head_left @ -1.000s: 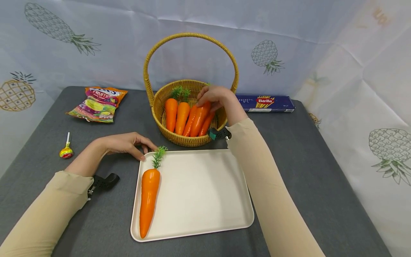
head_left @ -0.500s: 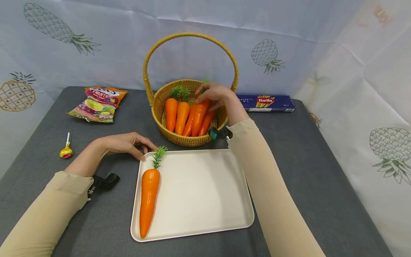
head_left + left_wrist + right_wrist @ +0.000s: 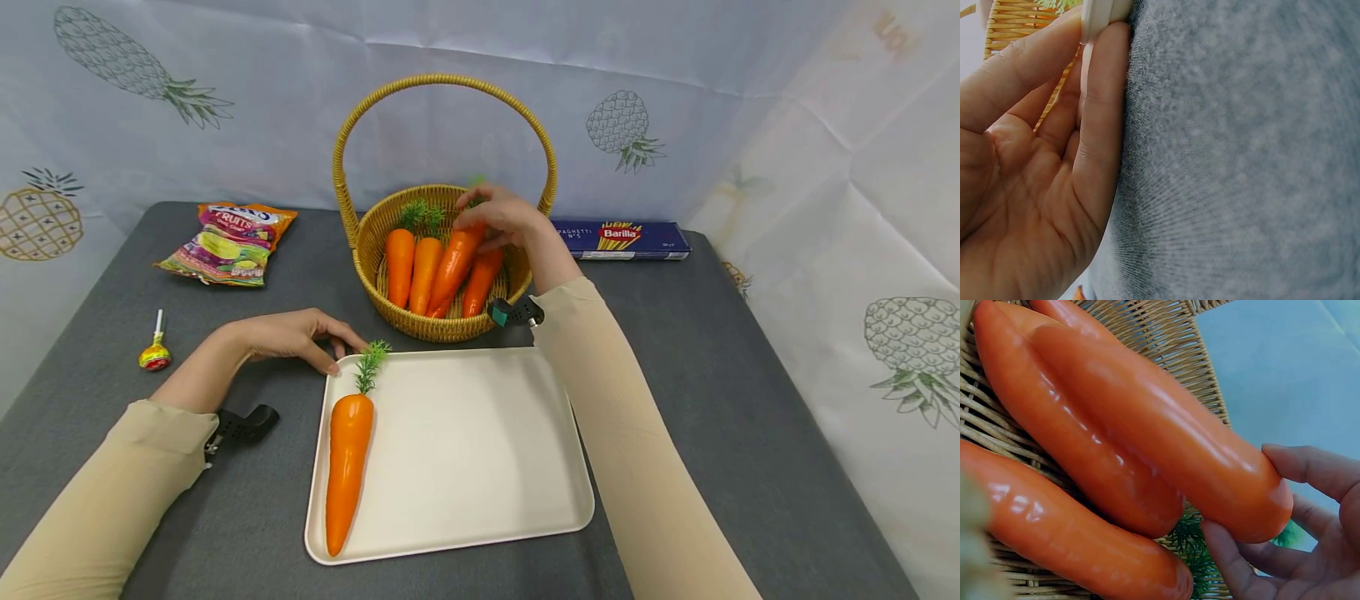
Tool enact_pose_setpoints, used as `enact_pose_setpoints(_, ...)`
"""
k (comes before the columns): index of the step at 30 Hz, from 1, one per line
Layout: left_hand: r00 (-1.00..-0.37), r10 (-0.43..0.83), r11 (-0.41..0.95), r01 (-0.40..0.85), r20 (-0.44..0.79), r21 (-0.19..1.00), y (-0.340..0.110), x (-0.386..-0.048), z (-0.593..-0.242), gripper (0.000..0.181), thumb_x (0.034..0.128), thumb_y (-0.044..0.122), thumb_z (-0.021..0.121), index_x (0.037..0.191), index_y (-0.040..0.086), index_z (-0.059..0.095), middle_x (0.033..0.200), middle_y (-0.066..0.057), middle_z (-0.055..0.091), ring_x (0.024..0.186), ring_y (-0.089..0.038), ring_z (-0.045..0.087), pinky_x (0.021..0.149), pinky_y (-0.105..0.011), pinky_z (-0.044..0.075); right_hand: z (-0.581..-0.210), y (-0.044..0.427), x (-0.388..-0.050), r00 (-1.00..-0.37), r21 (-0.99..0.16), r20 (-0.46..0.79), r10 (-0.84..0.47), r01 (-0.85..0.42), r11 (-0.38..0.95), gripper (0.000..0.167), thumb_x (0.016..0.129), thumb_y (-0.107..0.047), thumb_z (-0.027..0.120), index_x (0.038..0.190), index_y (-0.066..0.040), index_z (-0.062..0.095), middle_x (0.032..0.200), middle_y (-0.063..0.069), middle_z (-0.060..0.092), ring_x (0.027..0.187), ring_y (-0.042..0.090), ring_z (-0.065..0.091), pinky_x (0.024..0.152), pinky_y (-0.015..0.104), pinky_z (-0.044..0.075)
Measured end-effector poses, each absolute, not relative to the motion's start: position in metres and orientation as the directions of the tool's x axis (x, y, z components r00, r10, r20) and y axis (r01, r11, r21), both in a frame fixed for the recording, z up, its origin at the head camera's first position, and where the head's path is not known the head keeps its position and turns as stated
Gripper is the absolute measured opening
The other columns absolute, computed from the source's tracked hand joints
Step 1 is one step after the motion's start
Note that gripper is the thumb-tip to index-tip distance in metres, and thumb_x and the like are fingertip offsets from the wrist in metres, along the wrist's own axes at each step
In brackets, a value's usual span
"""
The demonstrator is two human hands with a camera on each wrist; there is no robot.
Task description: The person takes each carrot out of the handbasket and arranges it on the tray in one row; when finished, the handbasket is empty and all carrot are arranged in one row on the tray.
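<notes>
Inside the wicker basket (image 3: pixel 446 332), my right hand (image 3: pixel 510 218) (image 3: pixel 1335 565) grips the thick top end of an orange carrot (image 3: pixel 454 265) (image 3: pixel 1166 419), fingers and thumb on either side of it. That carrot leans over the others in the basket. At the back left corner of the cream tray (image 3: pixel 465 450) (image 3: pixel 1100 15), my left hand (image 3: pixel 281 337) (image 3: pixel 1035 194) pinches the rim between thumb and fingers. Another carrot (image 3: pixel 348 467) lies along the tray's left side, its green leaves (image 3: pixel 369 367) near the left fingertips.
A bag of fruit candy (image 3: pixel 228 243) lies at the back left, with a lollipop (image 3: pixel 156 354) in front of it. Right of the basket, a blue spaghetti box (image 3: pixel 630 242) lies against the cloth backdrop. The basket's tall handle (image 3: pixel 446 81) arches over the carrots.
My right hand has moved slightly back and up, and the carrot in it has tilted and shifted, parting from the rightmost carrot. The left hand and tray have not moved.
</notes>
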State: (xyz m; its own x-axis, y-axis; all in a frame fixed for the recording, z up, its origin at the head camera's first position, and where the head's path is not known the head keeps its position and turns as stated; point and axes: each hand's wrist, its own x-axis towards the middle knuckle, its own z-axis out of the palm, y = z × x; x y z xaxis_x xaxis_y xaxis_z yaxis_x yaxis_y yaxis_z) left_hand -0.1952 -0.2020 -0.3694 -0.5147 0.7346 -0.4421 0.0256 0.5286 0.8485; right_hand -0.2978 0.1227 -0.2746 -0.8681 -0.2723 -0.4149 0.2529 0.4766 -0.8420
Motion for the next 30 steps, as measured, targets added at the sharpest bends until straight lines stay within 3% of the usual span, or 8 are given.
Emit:
enact_pose_setpoints(7, -0.509, 0.738, 0.526, 0.024, -0.442, 0.85, -0.2018, -0.1953, -0.3673, 0.05, 0.0866, 0.01, 0.072, 0.135, 0.002, 0.06, 0.105, -0.009, 0.063, 0.09, -0.012, 0.057, 0.076, -0.025, 0.051, -0.2747, 0.1216, -0.2998, -0.876, -0.843, -0.405, -0.26, 0.248, 0.478, 0.027, 0.095, -0.018, 0.065, 0.118, -0.013, 0.052, 0.126, 0.007, 0.051, 0.101, 0.022, 0.06, 0.091, 0.04, 0.056)
enact_pose_setpoints(17, -0.506, 0.735, 0.53, 0.014, -0.451, 0.848, -0.2022, -0.1959, -0.366, 0.051, 0.0866, 0.011, 0.072, 0.135, 0.003, 0.06, 0.105, -0.009, 0.063, 0.09, -0.012, 0.057, 0.075, -0.026, 0.051, -0.2748, 0.1232, -0.3015, -0.864, -0.857, -0.409, -0.293, 0.254, 0.449, 0.033, 0.097, -0.019, 0.061, 0.128, -0.01, 0.051, 0.129, 0.006, 0.053, 0.119, 0.025, 0.057, 0.094, 0.042, 0.055)
enact_pose_setpoints(25, -0.508, 0.737, 0.528, 0.023, -0.445, 0.849, -0.202, -0.1951, -0.366, 0.049, 0.0867, 0.011, 0.072, 0.134, 0.003, 0.061, 0.107, -0.01, 0.064, 0.091, -0.012, 0.058, 0.075, -0.026, 0.051, -0.2749, 0.1229, -0.3001, -0.866, -0.869, -0.405, -0.295, 0.263, 0.42, 0.017, 0.098, -0.021, 0.061, 0.112, -0.015, 0.054, 0.128, 0.005, 0.052, 0.112, 0.022, 0.058, 0.099, 0.044, 0.052)
enact_pose_setpoints(30, -0.507, 0.739, 0.527, 0.026, -0.444, 0.849, -0.2022, -0.1951, -0.3656, 0.05, 0.0866, 0.011, 0.072, 0.135, 0.003, 0.06, 0.106, -0.01, 0.063, 0.091, -0.012, 0.057, 0.075, -0.026, 0.051, -0.2689, 0.1244, -0.2975, -0.858, -0.882, -0.395, -0.329, 0.254, 0.396, 0.02, 0.098, -0.022, 0.061, 0.115, -0.016, 0.054, 0.132, 0.004, 0.053, 0.103, 0.02, 0.061, 0.094, 0.04, 0.055)
